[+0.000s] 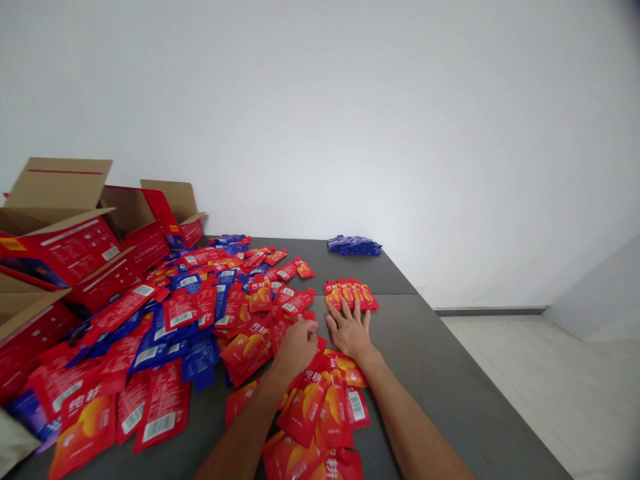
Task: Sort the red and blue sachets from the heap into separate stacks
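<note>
My right hand (351,331) lies with its fingers spread. Its fingertips touch the lower edge of a short overlapping row of red pouches (351,293) with orange fruit pictures. Just to its left, my left hand (297,345) is closed, fingers curled over the red pouches by the pile's right edge. What those fingers hold, if anything, is hidden. Between and below my forearms lie more loose red pouches (306,407), some face up. One beside the right forearm shows its barcode side (357,405).
A large mixed heap of red and blue pouches (200,303) covers the left of the dark table (400,360). Open red cardboard boxes (75,247) stand at the far left. A stack of blue pouches (354,245) sits near the back edge, before a white wall.
</note>
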`<state>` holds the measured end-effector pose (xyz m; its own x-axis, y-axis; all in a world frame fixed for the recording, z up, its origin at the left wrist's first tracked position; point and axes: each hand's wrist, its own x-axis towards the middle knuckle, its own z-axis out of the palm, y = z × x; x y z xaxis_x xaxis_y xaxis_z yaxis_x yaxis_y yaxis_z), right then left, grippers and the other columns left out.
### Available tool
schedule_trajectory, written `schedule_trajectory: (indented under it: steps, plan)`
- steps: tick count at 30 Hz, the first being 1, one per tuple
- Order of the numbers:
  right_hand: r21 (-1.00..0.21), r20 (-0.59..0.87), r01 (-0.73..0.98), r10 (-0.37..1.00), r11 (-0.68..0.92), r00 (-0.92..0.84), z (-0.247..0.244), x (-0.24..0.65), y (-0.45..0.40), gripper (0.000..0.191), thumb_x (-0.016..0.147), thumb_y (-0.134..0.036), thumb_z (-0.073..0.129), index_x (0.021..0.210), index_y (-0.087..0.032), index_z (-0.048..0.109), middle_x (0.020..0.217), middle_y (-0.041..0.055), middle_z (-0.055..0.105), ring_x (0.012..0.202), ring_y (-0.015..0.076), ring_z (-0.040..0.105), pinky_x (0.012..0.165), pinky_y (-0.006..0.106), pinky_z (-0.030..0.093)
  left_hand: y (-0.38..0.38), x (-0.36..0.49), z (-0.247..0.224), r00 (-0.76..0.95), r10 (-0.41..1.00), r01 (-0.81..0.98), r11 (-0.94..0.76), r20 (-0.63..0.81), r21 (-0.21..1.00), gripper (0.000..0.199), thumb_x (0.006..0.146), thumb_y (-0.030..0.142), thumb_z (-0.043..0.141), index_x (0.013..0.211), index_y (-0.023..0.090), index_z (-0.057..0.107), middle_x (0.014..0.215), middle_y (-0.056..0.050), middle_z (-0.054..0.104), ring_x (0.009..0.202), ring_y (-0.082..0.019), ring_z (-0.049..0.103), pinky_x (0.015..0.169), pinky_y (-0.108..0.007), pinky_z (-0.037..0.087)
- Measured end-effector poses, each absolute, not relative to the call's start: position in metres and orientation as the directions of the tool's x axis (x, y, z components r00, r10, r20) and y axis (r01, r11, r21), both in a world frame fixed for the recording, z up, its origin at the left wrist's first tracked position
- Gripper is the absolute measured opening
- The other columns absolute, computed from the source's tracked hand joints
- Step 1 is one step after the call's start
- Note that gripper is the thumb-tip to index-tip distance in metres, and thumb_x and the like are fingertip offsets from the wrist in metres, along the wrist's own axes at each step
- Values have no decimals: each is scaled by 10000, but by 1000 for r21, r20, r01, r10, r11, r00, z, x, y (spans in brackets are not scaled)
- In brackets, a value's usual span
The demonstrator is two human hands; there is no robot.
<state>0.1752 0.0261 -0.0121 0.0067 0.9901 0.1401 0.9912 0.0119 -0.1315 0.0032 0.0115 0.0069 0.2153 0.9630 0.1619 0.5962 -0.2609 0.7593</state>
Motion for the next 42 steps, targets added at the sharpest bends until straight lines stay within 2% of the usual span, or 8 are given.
schedule_trajectory:
  steps: [11,16,19,22,24,28,35,42]
  plan:
    - [-198,37,977,995,-81,90,-11,205,37,539,989,-581,223,1485,-425,363,1618,10,231,1487,378,63,1109,664,57,9,3,8,265,956,595,-262,122,760,308,786,106,516,1019,177,706,1029,-86,729,934,-182,669,858,-279,482]
    - [-244,126,969,990,-38,71,-5,202,35,515,988,-542,310,1475,-400,400,1606,18,265,1482,379,72,1120,631,97,6,1,6,367,917,614,-365,157,700,188,738,164,582,876,193,706,894,-62,694,838,-189,625,786,-283,456]
    - [-308,244,945,969,113,-36,5,198,28,447,998,-448,356,1388,-325,537,1514,57,431,1425,329,258,1111,518,230,4,0,7,421,894,641,-413,154,647,197,705,205,643,893,197,703,948,-73,681,921,-217,602,838,-301,437]
    - [-383,273,861,932,334,-240,13,194,17,349,987,-308,400,1176,-211,677,1210,88,668,1160,238,533,1030,375,349,4,-1,7,413,901,693,-407,136,595,287,691,241,674,972,187,695,1048,-95,668,1013,-243,577,900,-324,417]
    - [-422,272,792,895,441,-353,15,190,11,287,946,-210,441,1059,-180,704,1043,73,714,1008,200,589,976,324,379,5,-2,6,384,915,726,-384,127,571,348,696,247,670,1036,174,679,1091,-107,661,1041,-249,568,922,-332,407]
    - [-474,251,724,865,502,-435,16,180,0,253,865,-103,483,941,-186,710,918,49,715,883,174,602,902,291,394,9,-3,3,344,934,760,-337,96,556,384,751,214,612,1131,170,642,1101,-101,668,1040,-236,570,932,-329,396]
    - [-566,193,667,865,485,-464,21,170,-9,126,788,-124,601,846,-195,687,842,18,668,781,148,565,757,248,407,13,-4,-2,296,952,786,-289,78,546,279,814,133,524,1057,179,652,1060,-87,687,1009,-216,587,900,-313,396]
    - [-706,124,586,884,397,-450,20,170,-11,241,760,-143,652,990,-212,641,806,-21,645,753,131,544,695,226,395,18,-6,-7,263,954,637,-284,144,717,190,765,81,506,860,190,630,876,-38,682,862,-174,605,782,-277,415]
